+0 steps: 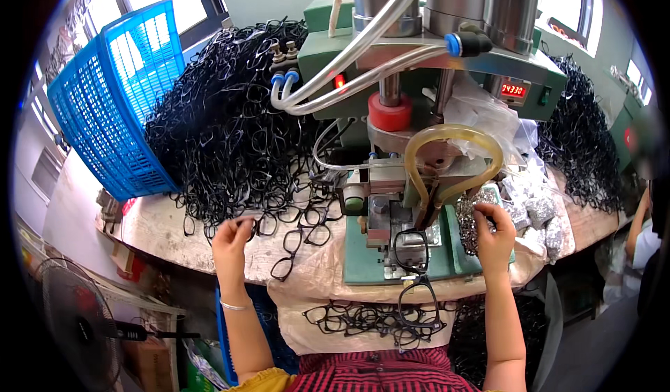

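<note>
My left hand [232,244] is at the near edge of a heap of black eyeglass frames [237,141], its thumb and fingertips pinched together beside one frame. Whether it grips anything is too small to tell. My right hand [496,238] is over a pile of small metal parts [470,226] on a green tray, fingertips closed; any piece in them is hidden. Between my hands, one dark eyeglass frame [421,278] hangs at the front of the press [380,210], below a looped amber tube [457,131]. Neither hand touches that frame.
More frames [373,320] lie on the cloth over my lap. A tilted blue basket [112,106] leans at the left of the heap. Small bags of metal parts [541,210] sit at the right. A fan [77,326] stands low at the left; another person's arm [636,224] shows far right.
</note>
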`<state>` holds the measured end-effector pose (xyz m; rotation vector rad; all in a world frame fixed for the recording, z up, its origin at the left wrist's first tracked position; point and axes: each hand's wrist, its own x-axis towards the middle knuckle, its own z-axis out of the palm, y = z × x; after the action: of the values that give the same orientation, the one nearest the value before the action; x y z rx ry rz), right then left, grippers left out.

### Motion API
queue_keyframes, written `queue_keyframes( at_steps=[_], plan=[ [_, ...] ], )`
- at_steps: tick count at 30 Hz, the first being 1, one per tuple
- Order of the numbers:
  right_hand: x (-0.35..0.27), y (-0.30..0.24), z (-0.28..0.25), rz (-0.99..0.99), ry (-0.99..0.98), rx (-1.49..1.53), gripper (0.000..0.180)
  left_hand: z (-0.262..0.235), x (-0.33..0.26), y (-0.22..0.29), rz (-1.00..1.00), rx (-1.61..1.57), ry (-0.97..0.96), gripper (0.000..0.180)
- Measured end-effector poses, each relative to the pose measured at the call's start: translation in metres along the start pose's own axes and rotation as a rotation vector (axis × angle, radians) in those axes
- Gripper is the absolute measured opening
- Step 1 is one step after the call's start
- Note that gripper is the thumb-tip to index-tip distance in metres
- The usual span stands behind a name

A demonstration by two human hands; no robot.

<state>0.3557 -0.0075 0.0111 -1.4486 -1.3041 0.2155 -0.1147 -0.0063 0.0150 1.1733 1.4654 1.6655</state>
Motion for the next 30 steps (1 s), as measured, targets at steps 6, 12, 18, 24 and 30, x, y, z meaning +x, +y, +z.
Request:
queue_keyframes(
  at_steps=[6, 12, 18, 24, 30],
  plan=[
    [-0.012, 0.005, 0.003, -0.022, 0.030, -0.039, 0.011, 0.034, 0.055, -0.039, 0.683, 0.783, -0.005, 0.018],
    [-0.040, -0.008, -0.022, 0.106, 0.012, 0.021, 0.010, 0.059, 0.010, -0.044, 0.548, 0.679, -0.108, 0.015],
    [-0.005, -0.075, 0.014, -0.227, -0.170, 0.261, 0.012, 0.097, 0.003, -0.014, 0.515, 0.334, -0.070, 0.018],
    [-0.011, -0.085, 0.036, -0.019, -0.113, 0.393, 0.012, 0.102, -0.038, 0.003, 0.357, -0.020, 0.071, 0.031],
    [-0.014, -0.095, 0.037, -0.049, -0.158, 0.418, 0.028, 0.151, -0.051, 0.129, 0.758, -0.184, -0.258, 0.031]
  ],
)
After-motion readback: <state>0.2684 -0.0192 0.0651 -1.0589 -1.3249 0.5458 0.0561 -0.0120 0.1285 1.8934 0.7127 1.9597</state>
